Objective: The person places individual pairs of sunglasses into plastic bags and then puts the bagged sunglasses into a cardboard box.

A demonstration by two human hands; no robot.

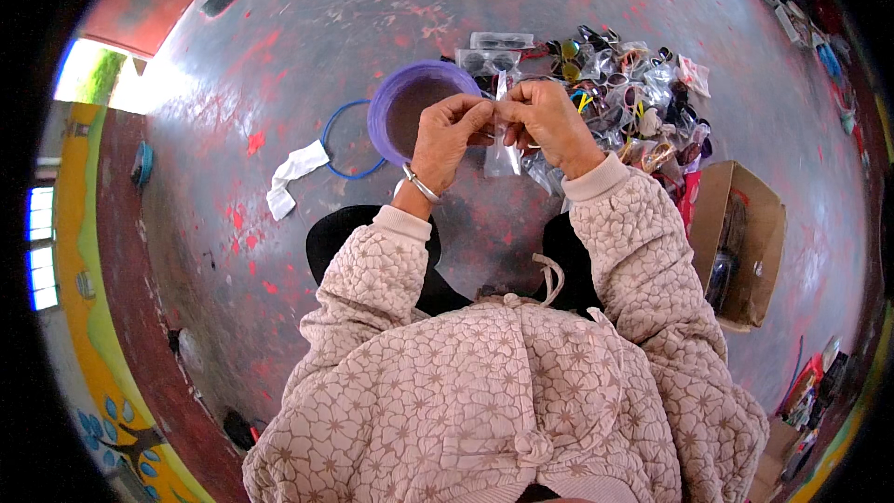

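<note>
Both my hands meet in front of me, fingertips pinched close together. Between them hangs a clear plastic bag [503, 160], its lower part below my fingers and a narrow strip above. My left hand [450, 135], with a silver bangle at the wrist, is closed at the bag's edge. My right hand [551, 121] pinches the bag from the other side. Whether anything is inside the bag cannot be made out. Just beyond my left hand stands a round purple tub [380, 121]. A large heap of sunglasses [643, 93], many in clear bags, lies beyond my right hand.
A blue hoop [328, 130] and a white cloth [296, 172] lie on the floor at the left. To my right stands an open cardboard box [759, 242] with dark things inside. Bagged glasses [486, 61] lie flat beside the tub. A painted wall [88, 251] runs along the left.
</note>
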